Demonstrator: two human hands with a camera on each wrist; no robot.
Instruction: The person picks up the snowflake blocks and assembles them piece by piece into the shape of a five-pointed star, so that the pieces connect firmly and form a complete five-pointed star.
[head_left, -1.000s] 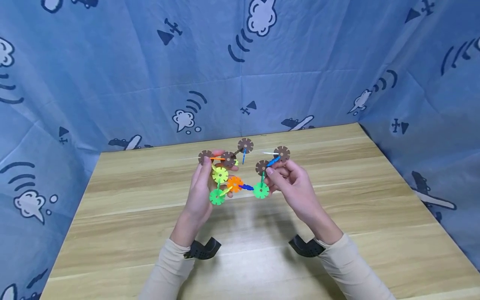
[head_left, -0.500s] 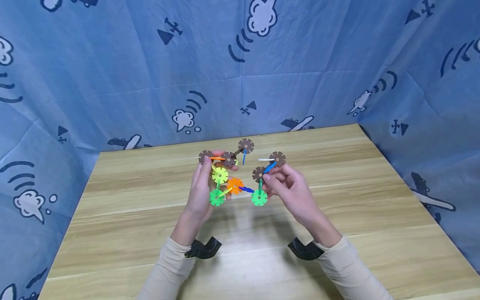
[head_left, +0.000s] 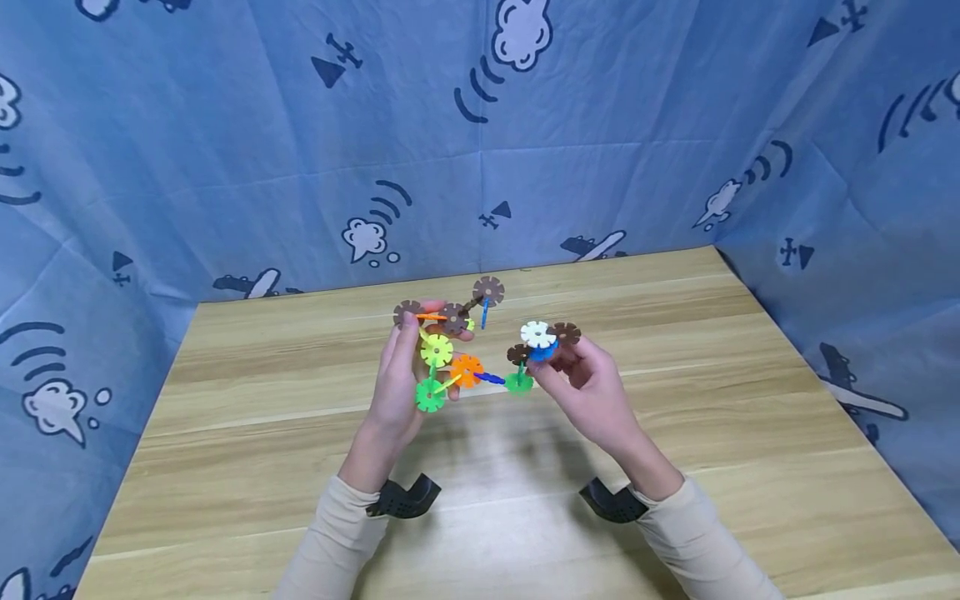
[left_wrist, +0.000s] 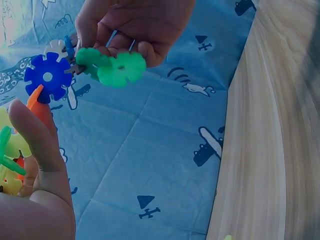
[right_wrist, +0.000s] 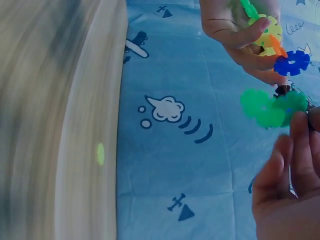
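Note:
A chain of notched plastic snowflake discs hangs between both hands above the table. My left hand [head_left: 397,392] grips its left part, thumb on a brown disc [head_left: 408,314]; yellow, green and orange discs [head_left: 467,371] lie by the fingers. Up from there sticks a brown disc [head_left: 489,291] with a blue disc [head_left: 484,314] edge-on. My right hand [head_left: 592,392] pinches the other end near a blue disc [head_left: 543,352], beside a white disc [head_left: 538,334] and brown ones. A dark blue disc [left_wrist: 60,75] links toward a green disc [left_wrist: 127,70]. Fingers hide some joints.
Below the hands spreads a wood-grain table [head_left: 247,417], with a blue printed curtain [head_left: 420,100] behind and at the sides. Black mounts [head_left: 405,497] sit on both wrists. A small yellow-green spot [right_wrist: 100,154] shows on the table in the right wrist view.
My right hand has turned its end of the chain, so the white disc now shows its face rather than its edge, and the brown disc sits lower. The left hand stays nearly still.

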